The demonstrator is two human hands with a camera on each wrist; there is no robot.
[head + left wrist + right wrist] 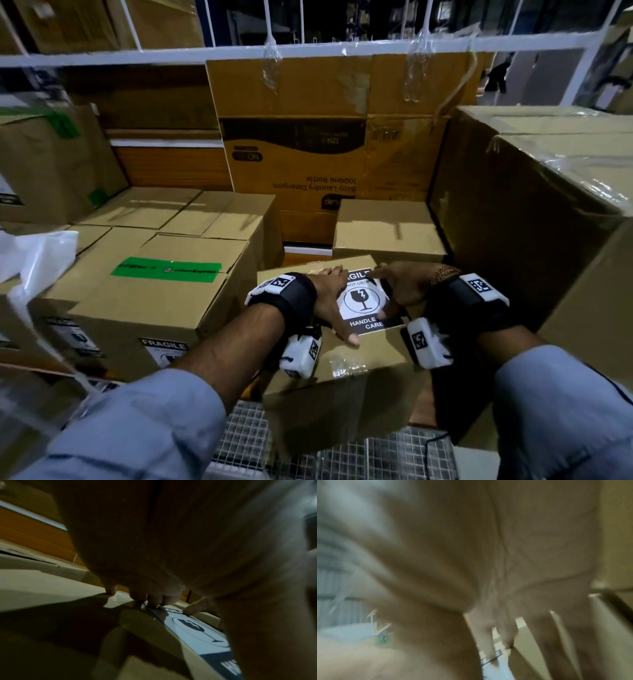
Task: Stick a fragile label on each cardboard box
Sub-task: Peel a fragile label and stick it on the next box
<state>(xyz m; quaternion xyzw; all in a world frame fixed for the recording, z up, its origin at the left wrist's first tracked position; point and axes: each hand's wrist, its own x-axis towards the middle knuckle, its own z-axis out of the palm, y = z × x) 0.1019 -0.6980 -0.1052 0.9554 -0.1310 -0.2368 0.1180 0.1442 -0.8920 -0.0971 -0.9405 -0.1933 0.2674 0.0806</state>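
Label (360,301) flat on box (363,356), hands at edges.

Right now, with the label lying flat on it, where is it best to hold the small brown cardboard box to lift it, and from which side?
Probably by the two opposite side walls of the small brown cardboard box, one hand from each side: the black-and-white fragile label covers its flat top, and its near end overhangs the wire-mesh surface.

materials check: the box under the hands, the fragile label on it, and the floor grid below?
Box: brown corrugated cardboard by the look, matte, with glossy clear tape on the top seam. Fragile label: looks like printed paper or film sticker, black on white; the dim light leaves its finish unclear. Floor grid: thin light wire mesh, probably metal. Left hand and right hand press the label flat.
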